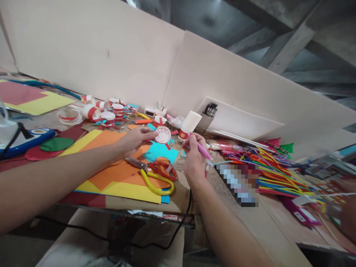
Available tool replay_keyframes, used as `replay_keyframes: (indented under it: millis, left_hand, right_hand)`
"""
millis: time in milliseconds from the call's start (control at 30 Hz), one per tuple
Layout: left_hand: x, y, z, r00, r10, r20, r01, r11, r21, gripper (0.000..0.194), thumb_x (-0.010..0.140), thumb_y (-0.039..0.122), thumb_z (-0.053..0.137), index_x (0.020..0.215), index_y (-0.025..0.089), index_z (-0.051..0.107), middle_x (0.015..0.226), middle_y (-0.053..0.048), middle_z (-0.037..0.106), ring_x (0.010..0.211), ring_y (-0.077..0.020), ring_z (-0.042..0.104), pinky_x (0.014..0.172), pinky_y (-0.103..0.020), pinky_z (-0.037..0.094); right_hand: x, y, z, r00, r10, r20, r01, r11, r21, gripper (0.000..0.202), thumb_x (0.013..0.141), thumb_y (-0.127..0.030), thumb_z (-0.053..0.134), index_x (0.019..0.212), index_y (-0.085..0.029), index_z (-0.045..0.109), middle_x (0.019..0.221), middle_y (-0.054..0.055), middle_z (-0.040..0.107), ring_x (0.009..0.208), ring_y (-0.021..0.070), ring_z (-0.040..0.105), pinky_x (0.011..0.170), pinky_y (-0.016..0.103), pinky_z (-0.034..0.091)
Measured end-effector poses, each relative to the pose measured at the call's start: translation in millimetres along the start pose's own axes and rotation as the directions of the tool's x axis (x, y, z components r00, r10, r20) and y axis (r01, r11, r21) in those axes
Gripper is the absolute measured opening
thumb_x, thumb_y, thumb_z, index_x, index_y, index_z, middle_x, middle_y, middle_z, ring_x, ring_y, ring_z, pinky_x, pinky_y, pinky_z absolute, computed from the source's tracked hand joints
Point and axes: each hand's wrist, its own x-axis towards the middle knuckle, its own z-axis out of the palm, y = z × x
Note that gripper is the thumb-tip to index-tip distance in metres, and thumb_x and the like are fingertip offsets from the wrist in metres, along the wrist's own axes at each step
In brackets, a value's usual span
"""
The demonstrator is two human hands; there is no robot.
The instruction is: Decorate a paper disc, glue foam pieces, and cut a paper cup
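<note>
Pinched by its edge in my left hand (135,141) is a cut paper-cup base (162,135) with red and teal paper tabs around it and reddish lines drawn on its white face. My right hand (194,159) has its fingers closed round a pink marker pen (204,151), just right of the base. Below my hands, scissors (151,177) with red and yellow handles lie across orange paper (111,174). A piece of teal paper (160,151) rests beneath the cup base. Behind the pen stands a stack of white paper cups (191,121).
Several finished cup pieces (108,118) crowd the back left against a white board (91,48). Coloured pipe cleaners (280,172) spread at the right, past a pixelated object (237,183). A black cable (178,231) hangs over the front edge. Another person's blurred hand (349,211) shows far right.
</note>
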Motion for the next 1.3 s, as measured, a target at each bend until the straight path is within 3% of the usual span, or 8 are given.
replay_keyframes:
  millis: [67, 133, 267, 433, 1300]
  left_hand:
    - [1, -1, -0.4, 1.000, 0.004, -0.013, -0.004, 0.999, -0.035, 0.027, 0.063, 0.034, 0.081, 0.072, 0.013, 0.066, 0.074, -0.003, 0.065, 0.073, -0.0141, 0.061, 0.070, -0.028, 0.043]
    - [0, -2, 1.0, 1.000, 0.010, -0.017, -0.011, 0.998, -0.060, 0.027, 0.064, 0.033, 0.081, 0.072, 0.013, 0.065, 0.073, -0.002, 0.064, 0.070, -0.0129, 0.060, 0.070, -0.028, 0.043]
    - [-3, -2, 5.8, 1.000, 0.021, -0.002, -0.021, 0.997, -0.072, 0.028, 0.065, 0.035, 0.080, 0.071, 0.012, 0.065, 0.070, -0.002, 0.063, 0.067, -0.0120, 0.059, 0.071, -0.028, 0.044]
    - [-5, -3, 7.7, 0.998, 0.042, 0.042, -0.039, 0.998, -0.058, 0.027, 0.067, 0.034, 0.078, 0.069, 0.012, 0.064, 0.069, -0.002, 0.062, 0.066, -0.0121, 0.058, 0.070, -0.029, 0.044]
    - [-8, -3, 7.8, 0.994, 0.085, 0.075, -0.094, 0.989, 0.117, 0.031, 0.067, 0.042, 0.077, 0.077, 0.015, 0.066, 0.079, -0.005, 0.066, 0.078, -0.0184, 0.062, 0.075, -0.033, 0.047]
  right_hand:
    - [-4, -7, -1, 0.993, -0.107, 0.056, 0.111, 0.990, -0.083, 0.020, 0.089, -0.041, 0.050, 0.087, -0.022, 0.054, 0.070, -0.003, 0.053, 0.066, 0.0110, 0.052, 0.065, 0.025, 0.044]
    - [-11, -12, -1, 0.965, -0.183, 0.189, 0.210, 0.968, -0.137, 0.016, 0.090, -0.037, 0.050, 0.089, -0.022, 0.054, 0.074, -0.002, 0.055, 0.069, 0.0121, 0.054, 0.067, 0.026, 0.044]
    - [-21, -15, 1, 0.898, -0.242, 0.367, 0.340, 0.912, -0.232, 0.010, 0.090, -0.031, 0.052, 0.091, -0.022, 0.055, 0.083, 0.000, 0.058, 0.076, 0.0138, 0.056, 0.072, 0.029, 0.045]
    - [-20, -13, 2, 0.888, -0.282, 0.363, 0.394, 0.873, -0.286, 0.009, 0.090, -0.030, 0.053, 0.092, -0.022, 0.056, 0.086, 0.001, 0.059, 0.080, 0.0149, 0.055, 0.072, 0.029, 0.045]
    - [-16, -7, 3, 0.884, -0.280, 0.375, 0.407, 0.856, -0.318, 0.008, 0.088, -0.030, 0.056, 0.090, -0.022, 0.058, 0.084, 0.002, 0.063, 0.076, 0.0151, 0.057, 0.069, 0.029, 0.047]
